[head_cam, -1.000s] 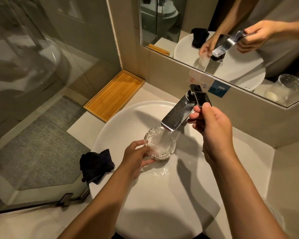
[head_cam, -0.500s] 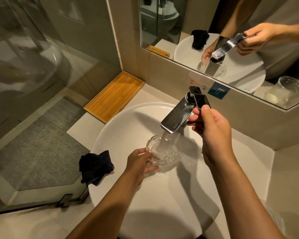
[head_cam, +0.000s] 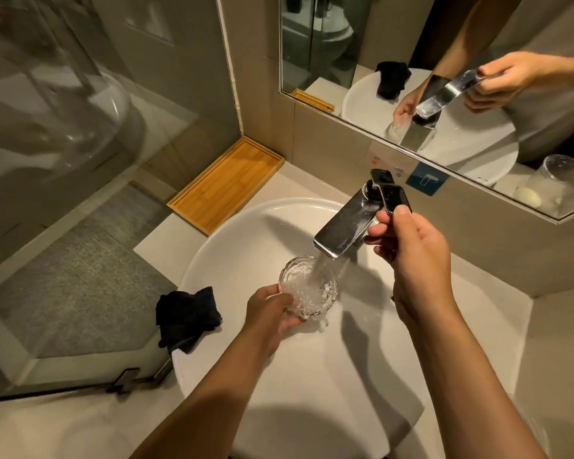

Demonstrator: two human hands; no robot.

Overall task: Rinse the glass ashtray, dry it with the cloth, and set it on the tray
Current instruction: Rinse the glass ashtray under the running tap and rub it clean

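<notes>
The round glass ashtray [head_cam: 307, 286] sits under the running stream from the chrome tap [head_cam: 342, 228], over the white basin [head_cam: 232, 246]. My left hand [head_cam: 274, 313] grips its near rim, and water spills over its edge. My right hand [head_cam: 411, 253] pinches the dark tap lever [head_cam: 391, 193] between thumb and fingers. A dark crumpled cloth [head_cam: 186, 316] lies on the basin's left rim. The bamboo tray [head_cam: 227, 183] rests on the counter at the back left, against the wall.
A mirror [head_cam: 444, 77] runs along the wall behind the tap. A glass shower partition [head_cam: 47, 127] stands at the left, with a metal hinge [head_cam: 126, 380] near the counter's front. A clear jar shows in the mirror at the far right.
The ashtray has tilted and shifted slightly under the stream, and water now overflows its edge. My right hand stays on the lever.
</notes>
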